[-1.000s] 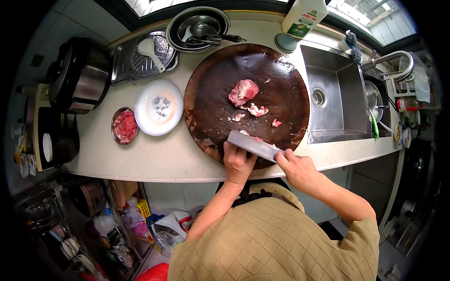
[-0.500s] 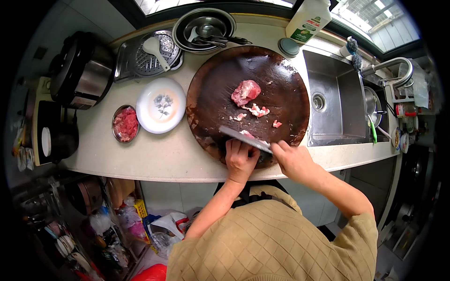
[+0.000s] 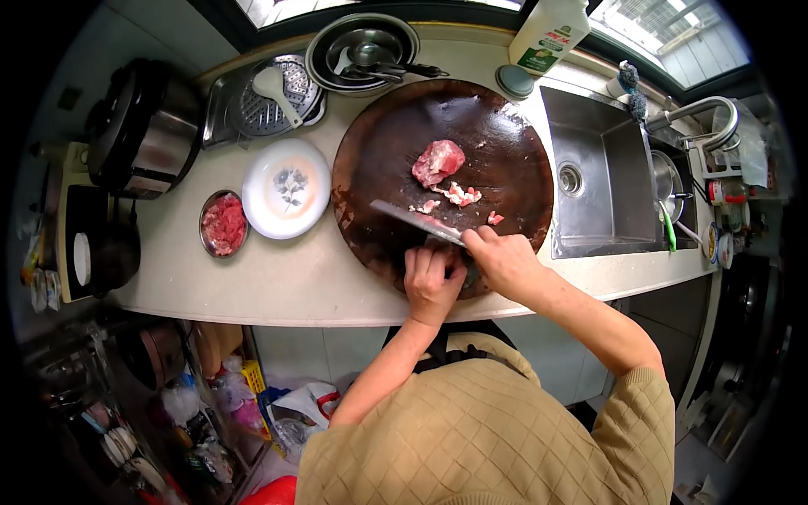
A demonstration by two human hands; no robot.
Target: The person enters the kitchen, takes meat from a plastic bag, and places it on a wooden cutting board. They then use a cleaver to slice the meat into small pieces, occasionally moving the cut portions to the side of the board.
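My right hand (image 3: 502,259) is closed round the handle of a cleaver (image 3: 412,220), its blade slanting up to the left above the round wooden chopping board (image 3: 379,139). At the board's near edge, my left hand (image 3: 432,282) is closed, fingers curled down just on the near side of the blade. The piece of meat at those fingertips is mostly hidden by the hand and blade. Farther up the board lies a chunk of raw meat (image 3: 438,162). Whitish fatty trimmings (image 3: 460,194) and a small red scrap (image 3: 495,218) lie between it and the cleaver.
Left of the board are a white plate (image 3: 268,206) with a flower print and a small metal bowl of cut meat (image 3: 224,224). Stacked metal bowls (image 3: 316,63) and a white bottle (image 3: 551,34) stand behind. A steel sink (image 3: 598,143) lies right.
The cleaver has shifted up and left, away from the near edge, and my right hand has moved left with it. My left hand has stayed almost in place.
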